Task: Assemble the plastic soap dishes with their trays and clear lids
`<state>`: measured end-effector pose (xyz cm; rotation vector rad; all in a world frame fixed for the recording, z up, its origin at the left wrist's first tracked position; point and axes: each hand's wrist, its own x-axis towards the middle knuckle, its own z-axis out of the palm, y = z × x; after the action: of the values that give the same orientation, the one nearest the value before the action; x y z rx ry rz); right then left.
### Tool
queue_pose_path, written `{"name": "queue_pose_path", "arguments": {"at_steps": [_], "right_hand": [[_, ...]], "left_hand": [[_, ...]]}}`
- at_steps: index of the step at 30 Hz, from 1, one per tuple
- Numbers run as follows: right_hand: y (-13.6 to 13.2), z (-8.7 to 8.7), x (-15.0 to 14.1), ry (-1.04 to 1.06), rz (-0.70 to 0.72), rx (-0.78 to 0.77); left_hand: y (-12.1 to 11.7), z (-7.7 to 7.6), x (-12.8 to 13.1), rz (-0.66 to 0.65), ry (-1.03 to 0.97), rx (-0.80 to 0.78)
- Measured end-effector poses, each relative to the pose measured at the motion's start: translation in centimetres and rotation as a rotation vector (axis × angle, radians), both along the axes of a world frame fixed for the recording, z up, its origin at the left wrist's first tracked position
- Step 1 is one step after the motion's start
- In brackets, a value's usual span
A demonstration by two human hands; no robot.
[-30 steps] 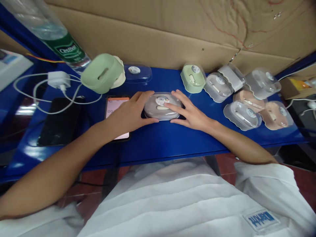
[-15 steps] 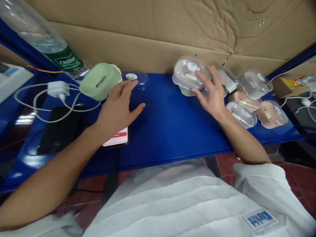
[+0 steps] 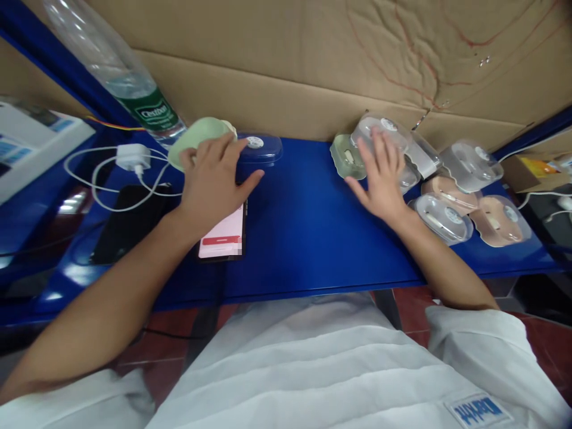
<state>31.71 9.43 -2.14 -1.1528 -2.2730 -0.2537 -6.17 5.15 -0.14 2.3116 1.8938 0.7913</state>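
Note:
My left hand (image 3: 214, 179) reaches over a light green plastic box (image 3: 199, 134) at the back left; its fingers are apart and lie across the box's near side. Beside that box rests a clear plastic lid (image 3: 266, 148) with a round sticker. My right hand (image 3: 379, 176) is spread open, its fingertips over a greyish box with a clear lid (image 3: 370, 128); whether they press on it I cannot tell. Just left of these fingers sits another green box (image 3: 344, 158) with a pale slot piece. Below my left wrist lies a phone (image 3: 223, 238) with a lit pink screen.
Several lidded boxes in grey and pink (image 3: 500, 220) cluster on the right of the blue table (image 3: 299, 238). A water bottle (image 3: 152, 107), a white charger (image 3: 134, 156) with its cable and a dark phone-like slab (image 3: 129, 226) are at left. Cardboard (image 3: 286, 77) stands behind.
The clear-lidded box under my right hand has shifted right, uncovering more of the green box. My left fingers have moved onto the left green box. The view has shifted slightly.

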Motion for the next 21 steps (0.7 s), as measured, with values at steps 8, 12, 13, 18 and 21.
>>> {"name": "queue_pose_path", "arguments": {"at_steps": [8,12,13,18,21], "right_hand": [[-0.7,-2.2,-2.2,-0.163,0.313,-0.270],[-0.4,-2.1,-1.8,-0.165,0.314,-0.252],[-0.3,-2.0,-2.1,-0.174,0.326,-0.246],[2.4,-1.8,-7.8,-0.261,0.449,-0.241],[5.5,-1.8,-13.0,-0.270,0.452,-0.255]], "left_hand": [[1.1,-0.5,-1.8,0.098,0.015,-0.005],[1.9,-1.0,-2.4,0.076,0.031,-0.019],[2.0,-1.1,-2.5,0.056,0.043,-0.016],[2.5,-1.4,-2.9,-0.035,0.076,-0.043],[2.5,-1.8,-2.9,-0.092,0.105,-0.031]]}}
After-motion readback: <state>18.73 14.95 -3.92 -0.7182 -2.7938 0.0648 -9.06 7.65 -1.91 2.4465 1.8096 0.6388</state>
